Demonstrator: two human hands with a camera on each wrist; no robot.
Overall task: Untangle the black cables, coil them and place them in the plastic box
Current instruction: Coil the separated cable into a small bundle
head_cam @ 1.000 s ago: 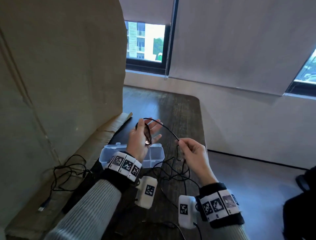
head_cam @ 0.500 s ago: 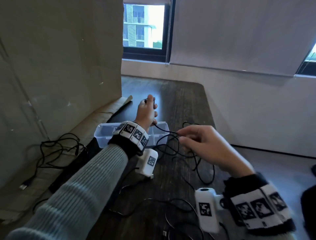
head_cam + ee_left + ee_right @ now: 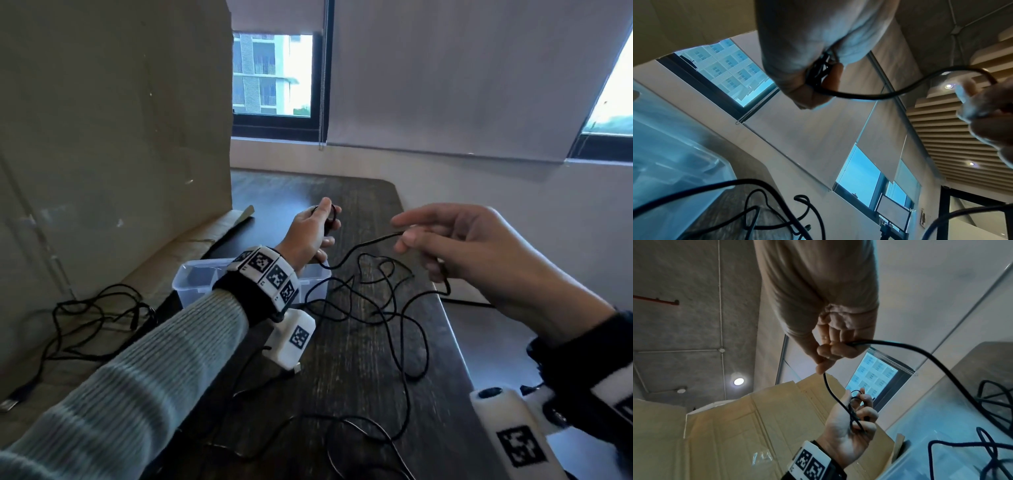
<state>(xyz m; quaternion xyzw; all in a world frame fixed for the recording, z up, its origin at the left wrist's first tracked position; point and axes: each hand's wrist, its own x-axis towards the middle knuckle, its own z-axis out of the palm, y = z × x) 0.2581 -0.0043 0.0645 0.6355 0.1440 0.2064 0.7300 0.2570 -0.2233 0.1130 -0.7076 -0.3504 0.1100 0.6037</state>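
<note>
My left hand (image 3: pixel 317 229) is raised above the clear plastic box (image 3: pixel 195 281) and grips a small coil of black cable (image 3: pixel 819 73) in its curled fingers. From that coil the cable (image 3: pixel 363 245) runs right to my right hand (image 3: pixel 442 240), which pinches it between thumb and fingers and lets it pass through the palm. The right wrist view shows this pinch (image 3: pixel 838 350) and the left hand's coil (image 3: pixel 856 405). Below the hands the loose cable (image 3: pixel 394 308) lies in tangled loops on the dark wooden table (image 3: pixel 349 383).
A tall cardboard sheet (image 3: pixel 113 137) stands along the left, with a second black cable (image 3: pixel 92 322) and its USB plug lying on its flap. The table's right edge (image 3: pixel 455 342) drops to the floor. Windows and a wall lie beyond.
My right hand has risen and drawn back to the right, pulling the cable out from the left hand's coil. The left hand has stayed above the box.
</note>
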